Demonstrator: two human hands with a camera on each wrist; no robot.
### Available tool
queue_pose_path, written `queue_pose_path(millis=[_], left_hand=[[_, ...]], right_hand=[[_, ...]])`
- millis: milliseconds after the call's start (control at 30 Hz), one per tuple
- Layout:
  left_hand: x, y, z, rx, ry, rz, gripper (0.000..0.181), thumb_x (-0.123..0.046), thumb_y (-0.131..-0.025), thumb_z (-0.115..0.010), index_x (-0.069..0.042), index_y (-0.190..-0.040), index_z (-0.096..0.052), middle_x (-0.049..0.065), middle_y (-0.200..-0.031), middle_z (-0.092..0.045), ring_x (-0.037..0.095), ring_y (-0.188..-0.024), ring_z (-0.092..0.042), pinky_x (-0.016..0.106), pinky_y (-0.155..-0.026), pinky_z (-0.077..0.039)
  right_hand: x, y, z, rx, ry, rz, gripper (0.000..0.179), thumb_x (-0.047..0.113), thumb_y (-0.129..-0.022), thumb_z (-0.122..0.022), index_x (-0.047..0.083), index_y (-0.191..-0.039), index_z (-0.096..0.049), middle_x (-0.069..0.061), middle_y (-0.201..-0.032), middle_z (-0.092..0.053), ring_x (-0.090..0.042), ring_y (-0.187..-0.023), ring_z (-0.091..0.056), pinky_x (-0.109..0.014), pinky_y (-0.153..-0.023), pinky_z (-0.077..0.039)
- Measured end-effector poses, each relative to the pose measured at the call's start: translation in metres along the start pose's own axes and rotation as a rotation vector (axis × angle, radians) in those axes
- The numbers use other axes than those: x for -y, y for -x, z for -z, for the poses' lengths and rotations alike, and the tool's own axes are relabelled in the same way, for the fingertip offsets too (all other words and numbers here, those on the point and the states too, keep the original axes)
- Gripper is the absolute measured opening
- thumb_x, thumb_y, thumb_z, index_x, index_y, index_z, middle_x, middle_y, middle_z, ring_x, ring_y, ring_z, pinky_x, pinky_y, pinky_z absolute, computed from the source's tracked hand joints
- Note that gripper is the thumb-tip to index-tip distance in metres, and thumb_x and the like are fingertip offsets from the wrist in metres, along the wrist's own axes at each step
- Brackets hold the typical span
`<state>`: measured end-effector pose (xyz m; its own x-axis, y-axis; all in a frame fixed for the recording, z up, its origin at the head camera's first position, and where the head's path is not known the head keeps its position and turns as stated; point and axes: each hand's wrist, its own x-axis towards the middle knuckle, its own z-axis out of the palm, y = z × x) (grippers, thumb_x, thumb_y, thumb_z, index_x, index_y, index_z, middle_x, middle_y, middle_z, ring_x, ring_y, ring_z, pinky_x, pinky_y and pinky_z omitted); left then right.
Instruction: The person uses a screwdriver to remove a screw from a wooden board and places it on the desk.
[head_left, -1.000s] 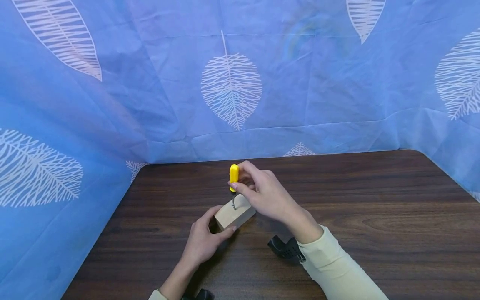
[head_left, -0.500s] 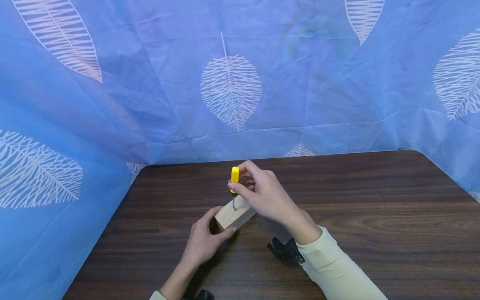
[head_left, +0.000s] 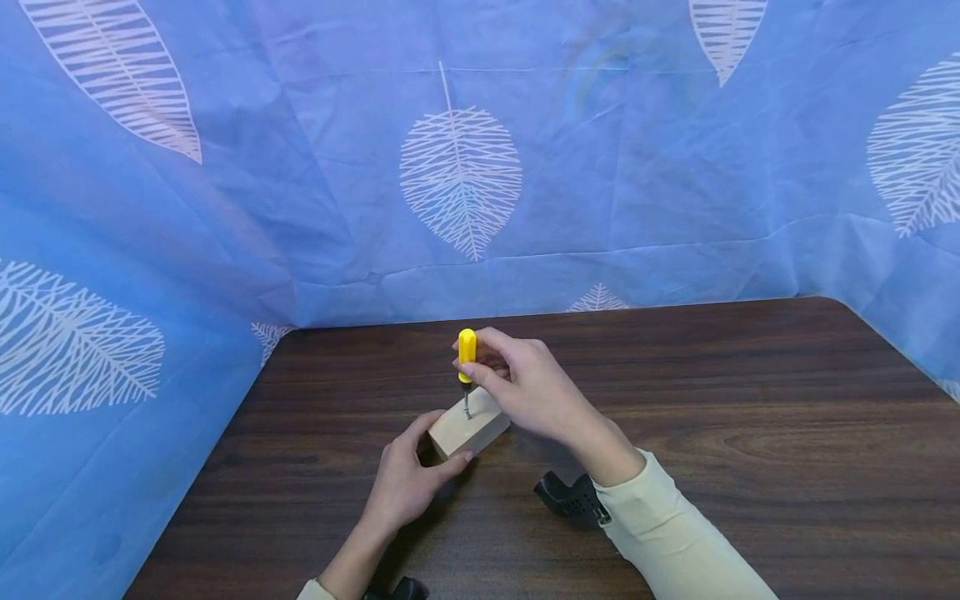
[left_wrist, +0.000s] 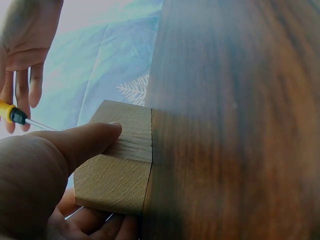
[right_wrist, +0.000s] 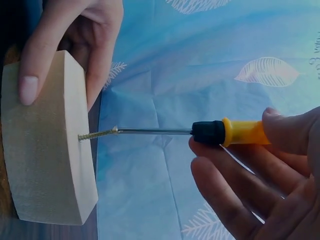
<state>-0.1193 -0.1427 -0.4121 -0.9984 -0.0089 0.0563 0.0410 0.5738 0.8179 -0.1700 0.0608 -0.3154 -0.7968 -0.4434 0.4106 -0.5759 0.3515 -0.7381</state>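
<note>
Hanging behind a dark wood-grain table [head_left: 750,417], blue cloth [head_left: 570,183] with white leaf prints fills the background; two arms in cream sleeves [head_left: 675,525] angle inward; the right hand [head_left: 532,385] pinches a yellow-and-black screwdriver [head_left: 467,357] nearly upright between thumb and fingers; the left hand [head_left: 408,477], thumb on the near side, grips one end of a pale wooden block [head_left: 452,434] on the table; the screwdriver's tip meets a slightly tilted screw [right_wrist: 97,134] protruding from the block's top.

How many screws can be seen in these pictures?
1. The screw stands partly sunk in the upper face of the wooden block, its head at the tip of the yellow-handled screwdriver. Any screw underneath the block would be hidden.
</note>
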Motion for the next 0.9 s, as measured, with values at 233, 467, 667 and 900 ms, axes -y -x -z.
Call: queue_pose_path(millis=[233, 467, 667, 900], left_hand=[[0.0001, 0.0008, 0.0, 0.0, 0.003, 0.005, 0.056, -0.029, -0.087, -0.091, -0.02, -0.138, -0.069, 0.006, -0.132, -0.075, 0.023, -0.114, -0.066, 0.048, -0.097, -0.05], [-0.0005, -0.0008, 0.0007, 0.004, 0.001, 0.001, 0.056, -0.029, -0.087, -0.091, -0.021, -0.138, -0.069, 0.006, -0.131, -0.075, 0.023, -0.112, -0.066, 0.046, -0.094, -0.051], [-0.001, 0.0005, 0.0008, 0.004, 0.005, 0.0, 0.056, -0.029, -0.088, -0.09, -0.02, -0.139, -0.069, 0.007, -0.132, -0.075, 0.024, -0.112, -0.066, 0.046, -0.094, -0.051], [-0.0027, 0.0014, 0.0009, 0.003, -0.012, 0.001, 0.057, -0.03, -0.088, -0.091, -0.02, -0.139, -0.068, 0.006, -0.132, -0.075, 0.024, -0.114, -0.066, 0.05, -0.098, -0.051]], right_hand=[[0.0001, 0.001, -0.0021, -0.042, -0.019, -0.003, 0.023, 0.018, -0.102, -0.076, 0.012, -0.123, -0.066, 0.001, -0.107, -0.08, -0.009, -0.094, -0.076, -0.028, -0.083, -0.062], [0.001, 0.0005, 0.0011, -0.021, -0.011, -0.002, 0.02, 0.016, -0.104, -0.072, 0.012, -0.123, -0.07, -0.002, -0.111, -0.081, -0.012, -0.099, -0.077, -0.03, -0.084, -0.063], [0.0001, 0.0005, 0.0054, 0.06, -0.034, -0.046, 0.029, 0.011, -0.109, -0.064, 0.01, -0.138, -0.062, -0.009, -0.128, -0.079, -0.021, -0.117, -0.077, -0.04, -0.098, -0.062], [-0.0006, 0.0017, 0.0058, 0.02, 0.031, -0.029, 0.025, 0.025, -0.107, -0.069, 0.015, -0.129, -0.065, 0.002, -0.114, -0.08, -0.012, -0.104, -0.074, -0.035, -0.089, -0.062]])
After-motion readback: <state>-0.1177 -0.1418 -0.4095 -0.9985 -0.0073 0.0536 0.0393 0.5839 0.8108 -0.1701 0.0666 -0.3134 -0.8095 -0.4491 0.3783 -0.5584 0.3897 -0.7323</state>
